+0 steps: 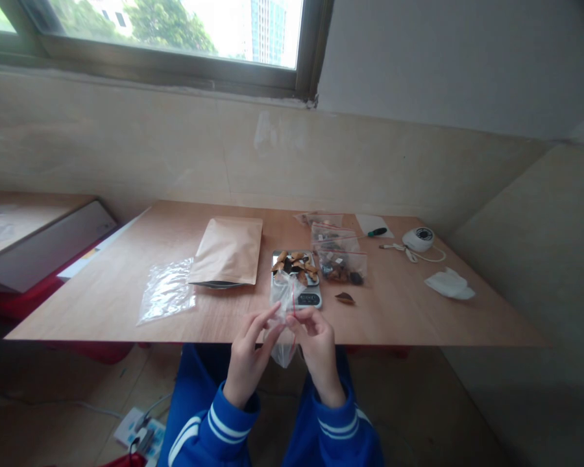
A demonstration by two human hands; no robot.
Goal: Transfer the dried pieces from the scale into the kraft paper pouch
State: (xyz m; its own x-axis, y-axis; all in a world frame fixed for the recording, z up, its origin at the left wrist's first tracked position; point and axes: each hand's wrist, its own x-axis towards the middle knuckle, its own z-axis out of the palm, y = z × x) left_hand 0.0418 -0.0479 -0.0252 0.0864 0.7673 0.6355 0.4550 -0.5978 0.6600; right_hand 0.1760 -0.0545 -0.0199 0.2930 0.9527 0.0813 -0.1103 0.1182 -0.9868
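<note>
Between my two hands, over the table's front edge, hangs a clear zip bag (285,353) with a red seal line. My left hand (249,350) pinches its left side, and my right hand (317,344) grips it by the red seal. Just beyond the bag stands a kitchen scale (315,299), its lower left partly hidden by the plastic. Brown and dark dried peel pieces (296,263) are heaped on the scale's plate. One loose peel piece (345,298) lies on the table to the right of the scale.
Several filled zip bags (343,266) stand behind and right of the scale. Left are a kraft paper pouch (228,250) and a clear plastic bag (168,292). Toward the right lie a screwdriver (377,232), a white dome camera (418,240) with cable and a crumpled white tissue (449,284).
</note>
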